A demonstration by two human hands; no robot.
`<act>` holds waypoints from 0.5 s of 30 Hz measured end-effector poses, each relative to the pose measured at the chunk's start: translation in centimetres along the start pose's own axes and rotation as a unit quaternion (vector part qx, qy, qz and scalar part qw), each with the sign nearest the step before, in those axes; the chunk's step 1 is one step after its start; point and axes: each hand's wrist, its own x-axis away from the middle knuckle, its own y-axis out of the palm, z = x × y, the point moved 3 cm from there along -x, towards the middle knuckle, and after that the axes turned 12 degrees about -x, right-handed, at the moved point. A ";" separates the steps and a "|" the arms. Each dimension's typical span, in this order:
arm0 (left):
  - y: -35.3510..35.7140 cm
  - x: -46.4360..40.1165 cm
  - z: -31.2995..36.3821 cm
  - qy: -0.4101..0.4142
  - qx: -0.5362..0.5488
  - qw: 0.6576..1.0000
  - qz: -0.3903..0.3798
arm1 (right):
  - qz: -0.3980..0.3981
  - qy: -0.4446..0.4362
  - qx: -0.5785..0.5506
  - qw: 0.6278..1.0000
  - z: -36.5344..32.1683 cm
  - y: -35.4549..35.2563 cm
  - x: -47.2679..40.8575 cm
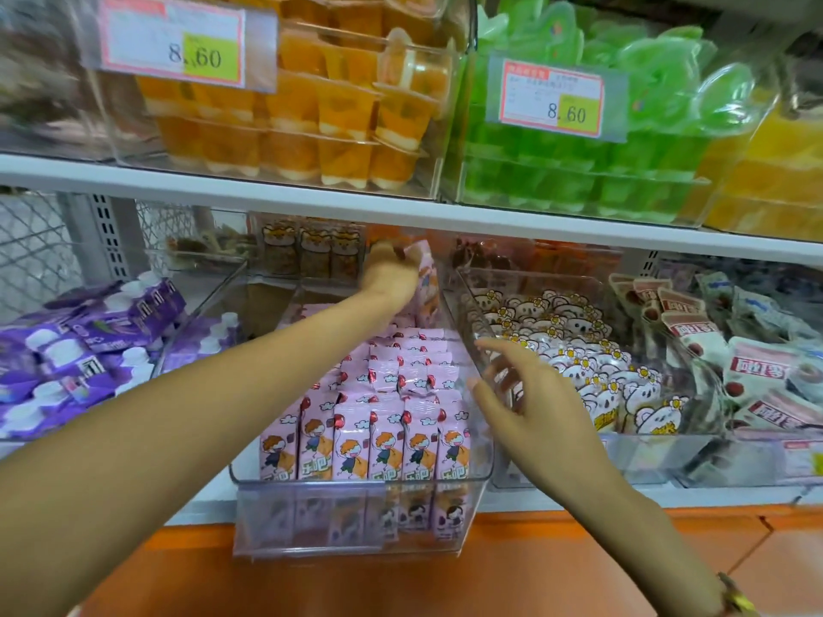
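Left hand (392,276) is deep under the white shelf (222,189), at the far end of the clear bin (483,465), and its fingers are curled round the top of a pink packet (426,278). The packet stands roughly upright against the bin's right wall, on the right-hand side of the palm, just behind the last of the rows of pink packets (383,434) (whether the fingers have one packet or a few, the view is too blurred to say). Those rows fill the bin from the front wall back, all standing on end with a cartoon child and a red balloon facing out. Right hand (534,407) is nearer the front, fingers spread and relaxed, gripping nothing. It hovers at the bin's right wall, between the pink rows and the neighbouring bin of white bear packets (579,349), well apart from the packet the left hand holds. A gold band (737,598) shows on the right wrist. Purple packets (80,349) are heaped in the bin to the left. Up on the shelf above sit orange jelly cups (338,104) and green jelly cups (556,171), each with a price tag (173,42) reading 8.60. An orange ledge (534,563) runs along below the bins.
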 end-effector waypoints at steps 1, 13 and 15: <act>-0.9 1.0 0.4 -0.014 0.036 0.999 0.025 | 0.022 -0.013 -0.002 1.000 -0.6 -0.1 -0.2; -9.4 13.9 0.0 0.026 0.190 0.980 -0.046 | -0.088 -0.030 -0.198 0.976 -7.4 4.6 0.1; -9.6 14.2 -0.7 0.033 0.192 0.980 -0.038 | -0.084 0.031 -0.281 0.956 -7.3 5.0 -0.1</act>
